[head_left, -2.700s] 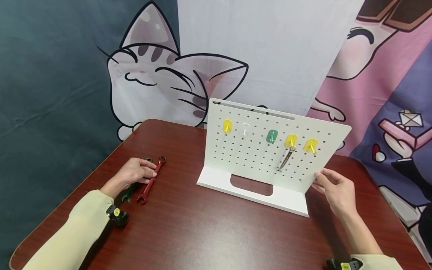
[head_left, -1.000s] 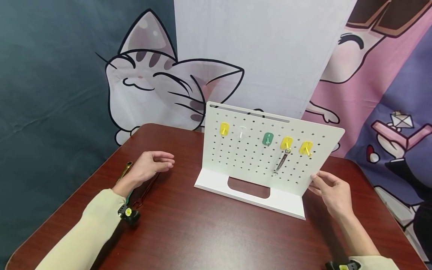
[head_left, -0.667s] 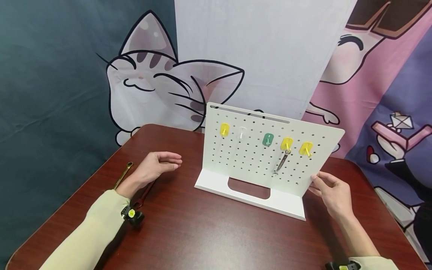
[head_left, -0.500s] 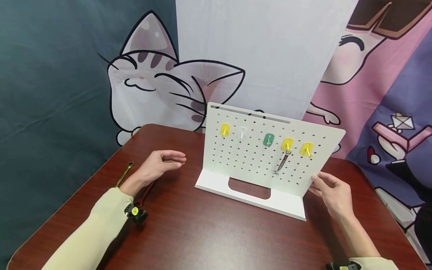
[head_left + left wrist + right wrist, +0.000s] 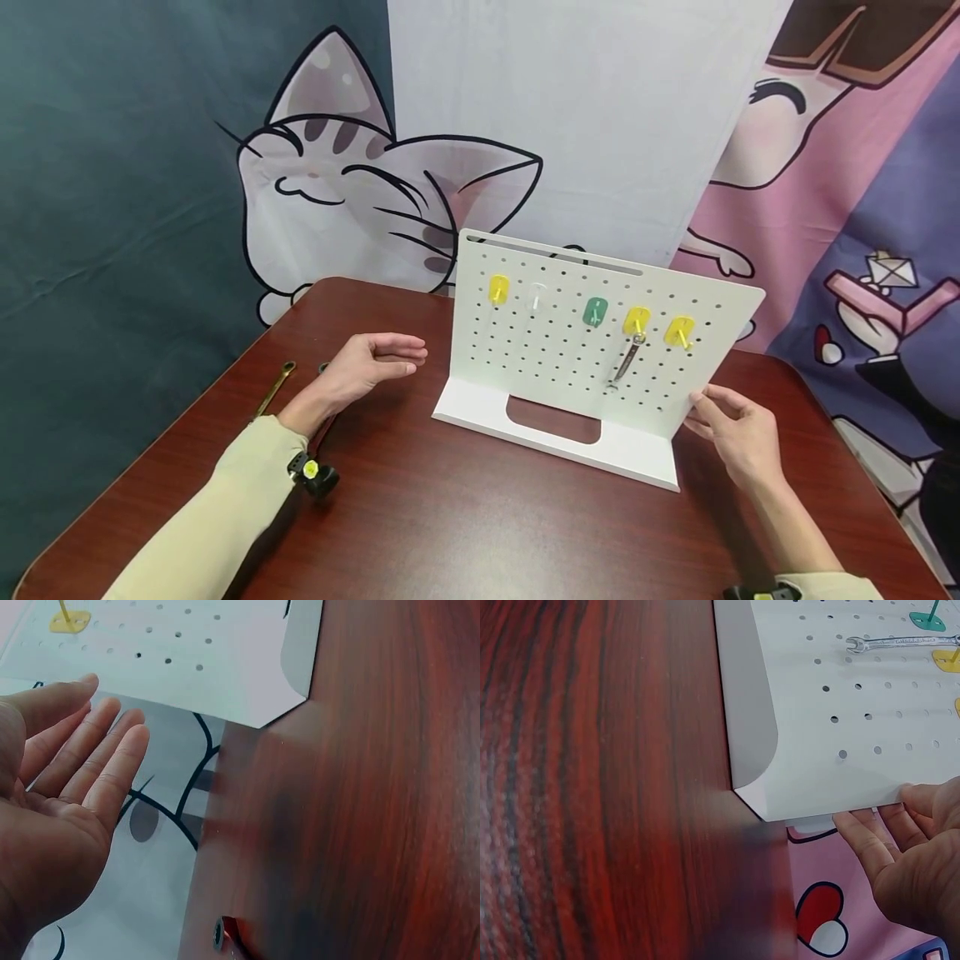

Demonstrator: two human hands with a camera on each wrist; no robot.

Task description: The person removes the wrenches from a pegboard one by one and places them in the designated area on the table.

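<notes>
In the head view my left hand (image 5: pixel 371 367) hovers over the table left of a white pegboard stand (image 5: pixel 570 367). Its fingers are extended and the palm holds nothing, as the left wrist view also shows. Beneath that forearm lie a gold wrench (image 5: pixel 276 389) and a red wrench (image 5: pixel 231 937), partly covered; the dark end of another wrench (image 5: pixel 322 367) peeks out. My right hand (image 5: pixel 742 429) pinches the pegboard's right edge, thumb in front and fingers behind. A silver wrench (image 5: pixel 628 358) hangs by its ring from a yellow hook (image 5: pixel 637 322).
Other hooks on the board carry nothing: a yellow hook (image 5: pixel 498 289), a clear hook (image 5: pixel 536 297), a green hook (image 5: pixel 596 312) and a rightmost yellow hook (image 5: pixel 680 332). The brown table (image 5: pixel 450 517) ends at a cartoon backdrop (image 5: pixel 330 217).
My left hand has left the wrenches, rising and moving right toward the board with nothing in it, uncovering the gold wrench. The right hand stays at the board's edge.
</notes>
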